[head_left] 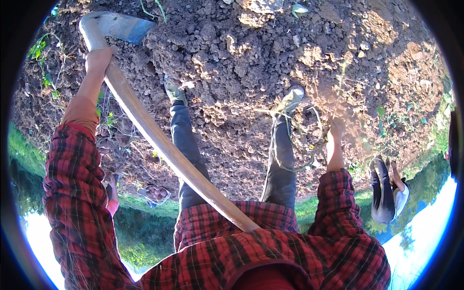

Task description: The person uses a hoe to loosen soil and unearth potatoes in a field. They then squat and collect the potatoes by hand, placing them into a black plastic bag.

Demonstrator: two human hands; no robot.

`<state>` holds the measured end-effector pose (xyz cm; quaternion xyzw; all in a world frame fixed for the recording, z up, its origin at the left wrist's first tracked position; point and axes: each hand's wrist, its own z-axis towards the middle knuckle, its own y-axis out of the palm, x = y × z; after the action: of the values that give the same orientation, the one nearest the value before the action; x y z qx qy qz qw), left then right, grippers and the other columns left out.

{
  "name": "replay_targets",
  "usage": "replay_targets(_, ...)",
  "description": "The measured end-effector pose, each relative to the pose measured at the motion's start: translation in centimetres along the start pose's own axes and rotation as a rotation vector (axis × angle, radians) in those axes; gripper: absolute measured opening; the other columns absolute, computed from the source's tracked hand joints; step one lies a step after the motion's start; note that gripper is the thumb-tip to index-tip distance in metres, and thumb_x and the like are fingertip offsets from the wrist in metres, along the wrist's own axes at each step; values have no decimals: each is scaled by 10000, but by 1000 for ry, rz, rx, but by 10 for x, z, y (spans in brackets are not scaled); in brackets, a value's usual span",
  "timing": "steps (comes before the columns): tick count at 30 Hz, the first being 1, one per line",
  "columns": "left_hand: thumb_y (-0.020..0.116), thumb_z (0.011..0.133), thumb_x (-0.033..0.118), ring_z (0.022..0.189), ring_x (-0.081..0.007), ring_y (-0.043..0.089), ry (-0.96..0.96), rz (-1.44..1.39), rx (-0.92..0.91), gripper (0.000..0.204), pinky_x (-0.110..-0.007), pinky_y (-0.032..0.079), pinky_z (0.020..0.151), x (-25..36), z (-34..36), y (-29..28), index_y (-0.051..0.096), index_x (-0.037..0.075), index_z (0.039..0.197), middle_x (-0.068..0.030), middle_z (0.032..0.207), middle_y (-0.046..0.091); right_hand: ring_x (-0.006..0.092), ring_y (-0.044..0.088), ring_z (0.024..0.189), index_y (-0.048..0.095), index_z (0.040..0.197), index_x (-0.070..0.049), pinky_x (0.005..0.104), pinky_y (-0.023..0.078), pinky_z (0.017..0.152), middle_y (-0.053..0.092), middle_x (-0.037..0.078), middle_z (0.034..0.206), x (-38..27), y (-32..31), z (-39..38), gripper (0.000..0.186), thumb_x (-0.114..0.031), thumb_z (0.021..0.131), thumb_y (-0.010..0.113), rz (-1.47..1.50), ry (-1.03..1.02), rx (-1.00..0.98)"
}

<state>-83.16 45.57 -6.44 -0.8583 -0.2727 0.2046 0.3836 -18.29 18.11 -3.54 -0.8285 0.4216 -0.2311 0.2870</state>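
A hoe with a long pale wooden handle and a broad grey metal blade slants across the view, its butt end against my plaid shirt. My left hand is closed round the handle just below the blade, at the upper left. My right hand is low over the soil at the right, beside thin dry vine stems. Blur and a dusty haze hide its fingers, so I cannot tell whether it grips anything. Some vine stems lie across my right shoe and trouser leg.
Loose, clumpy dug soil stretches ahead. Green leafy vines lie at the left. Behind me, a bag of reddish roundish things stands at the left; a person bends over at the right, and another person shows partly at the left.
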Motion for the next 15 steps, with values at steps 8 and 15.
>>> replay_targets(8, 680, 571, 394, 890, -291, 609, -79, -14, 24, 723, -324, 472, 794, -5, 2, 3, 506, -140, 1026, -213, 990, 598, 290, 584, 743, 399, 1173, 14, 387, 481, 634, 560, 196, 966, -201, 162, -221, 429, -88, 767, 496, -104, -944, -127)
replay_targets(15, 695, 578, 398, 926, -291, 600, -95, -36, -61, 795, -335, 477, 806, -10, 8, 5, 434, -153, 1087, -221, 1033, 577, 265, 537, 983, 505, 1145, -69, 336, 436, 866, 535, 130, 1108, -262, 161, -257, 345, -202, 829, 544, 81, -1192, -415)
